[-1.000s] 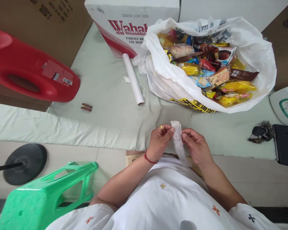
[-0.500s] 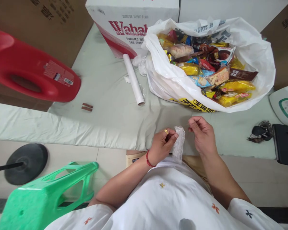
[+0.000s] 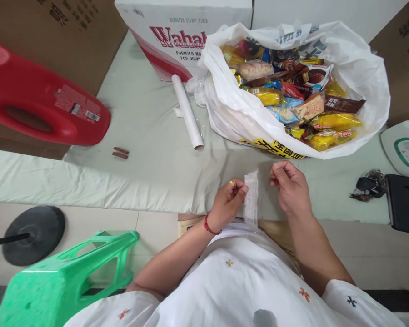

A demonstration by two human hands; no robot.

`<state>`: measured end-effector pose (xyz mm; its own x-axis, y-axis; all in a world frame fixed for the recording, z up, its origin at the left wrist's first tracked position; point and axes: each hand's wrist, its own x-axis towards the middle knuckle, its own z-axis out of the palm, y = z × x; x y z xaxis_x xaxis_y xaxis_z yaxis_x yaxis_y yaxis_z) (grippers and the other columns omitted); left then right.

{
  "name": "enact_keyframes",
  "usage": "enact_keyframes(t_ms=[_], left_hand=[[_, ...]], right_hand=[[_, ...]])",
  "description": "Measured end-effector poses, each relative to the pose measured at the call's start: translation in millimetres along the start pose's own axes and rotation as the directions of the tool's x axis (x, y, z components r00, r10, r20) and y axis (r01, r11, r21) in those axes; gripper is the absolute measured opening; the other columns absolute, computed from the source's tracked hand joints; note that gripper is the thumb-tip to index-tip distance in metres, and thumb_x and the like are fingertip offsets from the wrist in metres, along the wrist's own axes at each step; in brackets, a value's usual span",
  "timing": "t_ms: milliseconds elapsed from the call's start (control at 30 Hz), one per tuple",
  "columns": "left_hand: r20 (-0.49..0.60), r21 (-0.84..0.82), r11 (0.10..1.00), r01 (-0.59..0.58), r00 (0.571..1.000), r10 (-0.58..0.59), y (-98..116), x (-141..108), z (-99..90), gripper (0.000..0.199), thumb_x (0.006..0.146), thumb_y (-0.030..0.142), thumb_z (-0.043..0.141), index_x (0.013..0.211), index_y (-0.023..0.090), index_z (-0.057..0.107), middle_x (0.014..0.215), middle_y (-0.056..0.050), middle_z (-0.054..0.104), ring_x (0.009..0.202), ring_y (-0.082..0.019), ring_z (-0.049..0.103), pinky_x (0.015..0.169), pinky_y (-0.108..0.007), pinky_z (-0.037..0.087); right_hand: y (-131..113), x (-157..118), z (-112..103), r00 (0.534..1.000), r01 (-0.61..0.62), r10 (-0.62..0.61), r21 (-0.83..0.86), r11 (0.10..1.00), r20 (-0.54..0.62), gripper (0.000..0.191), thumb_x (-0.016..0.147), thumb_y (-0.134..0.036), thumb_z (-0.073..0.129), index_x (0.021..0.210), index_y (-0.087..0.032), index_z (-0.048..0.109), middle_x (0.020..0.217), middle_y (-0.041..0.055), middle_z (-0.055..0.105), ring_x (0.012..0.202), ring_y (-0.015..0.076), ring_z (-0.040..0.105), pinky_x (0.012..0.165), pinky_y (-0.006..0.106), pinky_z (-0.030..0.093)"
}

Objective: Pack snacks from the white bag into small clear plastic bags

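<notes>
A strip of white, lace-like material (image 3: 251,200) hangs near the table's front edge, its upper left side pinched in my left hand (image 3: 230,202). A gold ring and a red bracelet show on that hand and wrist. To the right of the strip, apart from it, is my right hand (image 3: 289,186), thumb and fingertips pressed together; whatever they hold, if anything, is too small to make out. Beyond both hands stands a white plastic bag (image 3: 221,109) full of wrapped snacks (image 3: 267,96).
Left of the bag lie a white tube (image 3: 187,113) and crumpled clear plastic (image 3: 199,93). A Wahaha box (image 3: 177,27) stands behind. A red jug (image 3: 88,102) is left, keys (image 3: 368,185) and a phone (image 3: 404,203) right. A green stool (image 3: 37,290) stands below.
The white strip now hangs flatter and straighter, its top edge raised slightly. My left hand has shifted a little left, and my right hand slightly right and up. The view has shifted slightly.
</notes>
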<state>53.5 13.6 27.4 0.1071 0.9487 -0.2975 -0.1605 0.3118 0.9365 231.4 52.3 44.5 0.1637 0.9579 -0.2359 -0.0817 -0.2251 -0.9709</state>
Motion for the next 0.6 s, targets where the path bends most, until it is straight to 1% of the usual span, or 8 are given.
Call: enact_keyframes(t_ms=[67,133,200,267,367,433,533,600], left_hand=[[-0.072,-0.122,0.992,0.023,0.997,-0.032,-0.8,5.1,-0.5,0.045,0.084,0.061,0.077,0.081,0.021,0.057,0.063,0.006,0.052,0.056,-0.009,0.045,0.054,-0.024,0.036],[-0.157,-0.194,0.981,0.013,0.987,-0.045,-0.3,10.8,-1.5,0.045,0.082,0.06,0.08,0.082,0.021,0.057,0.06,0.007,0.054,0.052,-0.008,0.047,0.052,-0.022,0.036],[-0.226,-0.229,0.973,-0.006,0.973,-0.047,1.5,16.0,-3.4,0.046,0.08,0.059,0.083,0.083,0.021,0.057,0.06,0.008,0.056,0.051,-0.007,0.05,0.051,-0.021,0.037],[-0.27,-0.253,0.967,-0.026,0.962,-0.045,3.8,20.4,-6.6,0.047,0.077,0.057,0.086,0.082,0.02,0.057,0.059,0.008,0.057,0.05,-0.007,0.052,0.05,-0.02,0.038],[-0.313,-0.285,0.957,-0.056,0.949,-0.037,6.5,26.1,-13.1,0.047,0.075,0.053,0.088,0.083,0.02,0.056,0.059,0.008,0.057,0.05,-0.007,0.054,0.05,-0.02,0.04],[-0.332,-0.315,0.947,-0.063,0.942,-0.048,7.4,30.0,-17.5,0.047,0.074,0.05,0.09,0.085,0.021,0.055,0.06,0.008,0.058,0.053,-0.007,0.058,0.05,-0.018,0.041],[-0.334,-0.378,0.924,-0.065,0.94,-0.07,8.1,36.1,-22.1,0.047,0.073,0.046,0.091,0.086,0.022,0.053,0.063,0.008,0.06,0.058,-0.008,0.062,0.052,-0.017,0.044],[-0.34,-0.409,0.909,-0.086,0.938,-0.065,8.2,39.4,-24.1,0.047,0.073,0.045,0.091,0.085,0.022,0.052,0.063,0.008,0.06,0.059,-0.008,0.063,0.054,-0.016,0.046]], right_hand=[[-0.5,-3.1,-3.7,0.998,-0.026,0.025,0.007,1.0,0.066,0.041,0.087,-0.064,0.074,0.089,-0.024,0.065,0.088,0.0027,0.064,0.08,0.016,0.057,0.064,0.026,0.051],[2.2,-10.5,-8.6,0.982,-0.065,0.069,-0.031,0.997,0.176,0.046,0.092,-0.069,0.066,0.103,-0.025,0.068,0.099,0.006,0.068,0.091,0.0191,0.063,0.073,0.029,0.056],[7.8,-20.7,-14.7,0.947,-0.089,0.115,-0.1,0.991,0.301,0.055,0.092,-0.072,0.063,0.12,-0.025,0.066,0.109,0.009,0.071,0.105,0.0228,0.066,0.085,0.035,0.059],[14.9,-31.3,-21.6,0.899,-0.093,0.162,-0.185,0.978,0.407,0.062,0.088,-0.07,0.071,0.129,-0.025,0.063,0.116,0.0101,0.071,0.112,0.0249,0.067,0.094,0.039,0.058],[24.4,-44.0,-31.3,0.851,-0.115,0.248,-0.298,0.948,0.463,0.055,0.083,-0.061,0.08,0.121,-0.023,0.068,0.107,0.0078,0.073,0.101,0.0233,0.068,0.09,0.038,0.057],[28.1,-49.2,-35.9,0.842,-0.135,0.285,-0.333,0.933,0.459,0.045,0.086,-0.058,0.076,0.113,-0.022,0.071,0.102,0.007,0.073,0.095,0.0222,0.068,0.085,0.036,0.056],[29.3,-53.2,-39.5,0.83,-0.123,0.286,-0.343,0.931,0.479,0.039,0.091,-0.053,0.072,0.115,-0.022,0.072,0.105,0.0068,0.074,0.095,0.0213,0.067,0.084,0.034,0.054],[28.8,-54.7,-40.8,0.833,-0.11,0.281,-0.356,0.928,0.476,0.032,0.091,-0.047,0.072,0.109,-0.021,0.073,0.097,0.0046,0.073,0.088,0.0192,0.066,0.08,0.033,0.053]])
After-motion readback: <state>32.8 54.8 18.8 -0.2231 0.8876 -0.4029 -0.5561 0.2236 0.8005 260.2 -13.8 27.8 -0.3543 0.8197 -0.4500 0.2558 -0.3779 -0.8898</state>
